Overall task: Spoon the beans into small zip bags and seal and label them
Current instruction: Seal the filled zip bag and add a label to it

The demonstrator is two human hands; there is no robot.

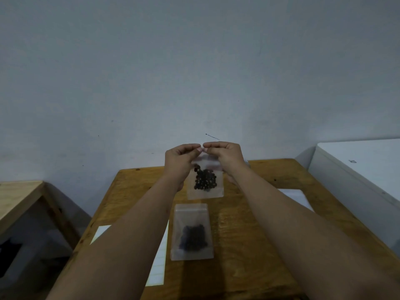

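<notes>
Where table (238,234) lies nearest, label sheet (159,271): half hidden under left forearm (129,245).
Flat bag (192,231): on table, beans (194,237) inside.
Held bag (205,185): raised upright, beans inside.
Left hand (179,163), right hand (226,156): each pinching its top edge.
White unit (368,169): far right.

Middle of the desk (238,234) is being hogged by a flat bag (192,232), left edge by a label sheet (158,269), right by white paper (294,195). Air over the far end is being blocked by a raised bag (205,180); wood right of the flat bag is being left open.
</notes>
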